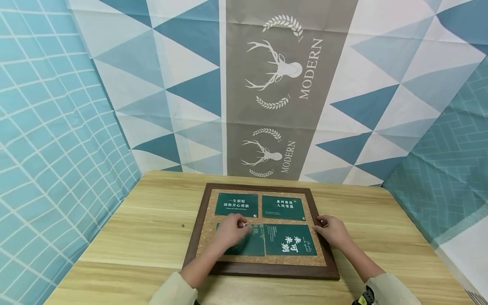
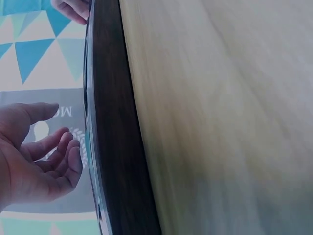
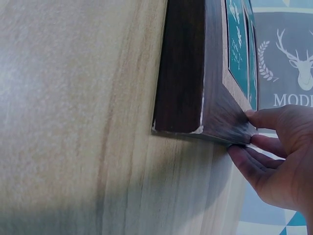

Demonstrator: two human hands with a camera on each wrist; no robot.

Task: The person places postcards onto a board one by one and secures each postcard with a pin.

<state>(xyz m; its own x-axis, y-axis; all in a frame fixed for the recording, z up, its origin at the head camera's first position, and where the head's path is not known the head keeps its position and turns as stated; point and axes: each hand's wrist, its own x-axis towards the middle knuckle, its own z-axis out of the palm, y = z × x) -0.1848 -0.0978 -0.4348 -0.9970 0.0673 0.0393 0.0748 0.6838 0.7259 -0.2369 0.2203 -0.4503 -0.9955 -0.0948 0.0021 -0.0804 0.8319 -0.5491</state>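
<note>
A cork board in a dark brown wooden frame (image 1: 274,270) lies on the table. Four-sided green cards with white lettering lie on it: upper left (image 1: 236,205), upper right (image 1: 283,207), lower left (image 1: 244,248) and lower right (image 1: 289,239). My left hand (image 1: 228,233) hovers over the lower-left card, covering part of it. In the left wrist view, that hand (image 2: 39,161) has loosely bent fingers, thumb apart, nothing between them. My right hand (image 1: 333,231) grips the frame's right side. The right wrist view shows its thumb on top of the frame and fingers against the outer edge.
Small round pins sit at the lower right corners of the upper cards. The wooden table (image 1: 126,237) extends around the board. Patterned cloth (image 1: 190,84) with deer prints hangs behind, and blue checked cloth (image 1: 45,127) lines the left. A white surface (image 1: 467,250) stands at the right.
</note>
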